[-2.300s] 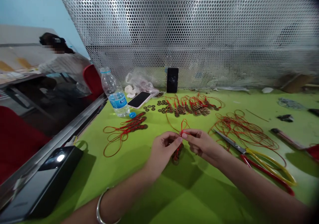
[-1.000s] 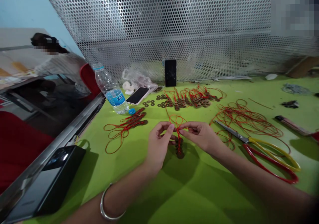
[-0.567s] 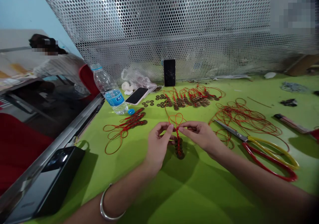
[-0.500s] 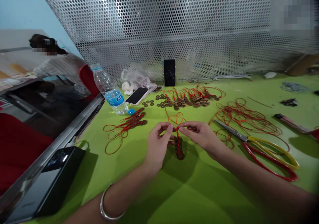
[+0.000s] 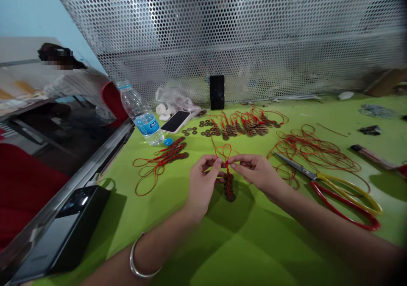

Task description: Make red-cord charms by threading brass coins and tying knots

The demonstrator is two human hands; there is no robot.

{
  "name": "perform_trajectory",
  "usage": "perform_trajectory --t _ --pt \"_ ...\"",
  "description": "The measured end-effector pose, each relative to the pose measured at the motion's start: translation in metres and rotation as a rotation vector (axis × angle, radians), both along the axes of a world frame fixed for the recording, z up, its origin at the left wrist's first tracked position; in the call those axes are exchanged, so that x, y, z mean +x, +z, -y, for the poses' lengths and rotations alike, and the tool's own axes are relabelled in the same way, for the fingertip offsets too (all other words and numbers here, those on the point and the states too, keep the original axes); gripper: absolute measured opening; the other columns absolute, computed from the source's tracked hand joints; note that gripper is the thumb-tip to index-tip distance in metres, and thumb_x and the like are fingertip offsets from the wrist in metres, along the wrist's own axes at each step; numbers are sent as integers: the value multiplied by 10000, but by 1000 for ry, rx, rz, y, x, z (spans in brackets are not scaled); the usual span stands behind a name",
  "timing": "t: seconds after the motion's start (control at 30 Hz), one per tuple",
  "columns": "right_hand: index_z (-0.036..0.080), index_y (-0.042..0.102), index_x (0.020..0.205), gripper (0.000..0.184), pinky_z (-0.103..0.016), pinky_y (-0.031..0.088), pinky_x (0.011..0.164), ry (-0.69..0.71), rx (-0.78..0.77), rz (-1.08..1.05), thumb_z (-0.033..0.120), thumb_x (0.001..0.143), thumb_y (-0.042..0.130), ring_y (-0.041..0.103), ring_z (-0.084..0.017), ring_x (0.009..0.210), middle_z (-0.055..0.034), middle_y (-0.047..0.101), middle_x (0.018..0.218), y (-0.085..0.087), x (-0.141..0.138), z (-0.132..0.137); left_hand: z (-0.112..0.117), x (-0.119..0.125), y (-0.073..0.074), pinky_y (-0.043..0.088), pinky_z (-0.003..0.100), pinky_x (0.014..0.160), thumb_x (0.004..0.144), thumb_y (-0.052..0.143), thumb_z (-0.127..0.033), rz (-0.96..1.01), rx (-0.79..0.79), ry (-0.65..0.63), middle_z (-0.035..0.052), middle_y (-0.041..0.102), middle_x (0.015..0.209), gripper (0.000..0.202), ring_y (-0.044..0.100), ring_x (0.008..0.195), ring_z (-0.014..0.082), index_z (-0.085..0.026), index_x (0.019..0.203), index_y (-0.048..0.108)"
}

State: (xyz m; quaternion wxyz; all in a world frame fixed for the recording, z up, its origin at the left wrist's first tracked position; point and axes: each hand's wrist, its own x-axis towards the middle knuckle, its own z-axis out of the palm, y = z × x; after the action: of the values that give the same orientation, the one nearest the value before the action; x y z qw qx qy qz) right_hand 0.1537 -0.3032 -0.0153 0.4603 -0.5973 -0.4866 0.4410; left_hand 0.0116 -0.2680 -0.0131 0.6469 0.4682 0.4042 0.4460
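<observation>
Between my hands hangs a string of dark round coins (image 5: 229, 188) tied along a red cord (image 5: 227, 150), which forms a small loop at the top. My left hand (image 5: 205, 175) pinches the cord just under the loop, thumb and forefinger together. From the other side, my right hand (image 5: 251, 169) pinches the same cord close to the left fingertips. The coins dangle below the fingers, partly behind the left ones. Finished-looking coin strings (image 5: 173, 152) with red loops lie to the left, and a heap of similar strings (image 5: 244, 127) lies farther back.
Scissors (image 5: 313, 175) with red and yellow handles lie at right by a tangle of red cord (image 5: 314, 148). A water bottle (image 5: 143, 118), a white phone (image 5: 176, 121) and an upright phone (image 5: 216, 92) stand or lie behind. A dark box (image 5: 73, 231) sits at left; a person (image 5: 76, 82) sits beyond.
The loop above my fingers looks slightly narrower and more upright. Both hands keep their pinch in nearly the same place; the whole view has shifted very slightly.
</observation>
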Motion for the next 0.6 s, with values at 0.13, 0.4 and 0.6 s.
perform_trajectory --t 0.13,0.4,0.6 --pt "119 674 906 377 -216 131 434 9 28 20 438 718 606 214 -67 473 54 294 510 -2 1 -1 0 0 1 493 182 478 689 685 -344 -11 -7 5 -17 598 711 252 582 529 82 -150 804 571" --pt "143 681 885 371 -228 94 453 0 41 40 419 639 708 167 -64 469 67 249 494 -2 0 1 -1 -1 2 491 180 501 680 697 -364 -30 4 -1 2 615 703 279 588 557 89 -142 808 586" --pt "148 669 829 332 -226 109 450 6 54 43 412 633 712 186 -66 465 62 278 490 -5 2 0 2 0 3 491 184 503 677 703 -354 8 -1 -18 -6 616 703 266 588 548 88 -147 795 586"
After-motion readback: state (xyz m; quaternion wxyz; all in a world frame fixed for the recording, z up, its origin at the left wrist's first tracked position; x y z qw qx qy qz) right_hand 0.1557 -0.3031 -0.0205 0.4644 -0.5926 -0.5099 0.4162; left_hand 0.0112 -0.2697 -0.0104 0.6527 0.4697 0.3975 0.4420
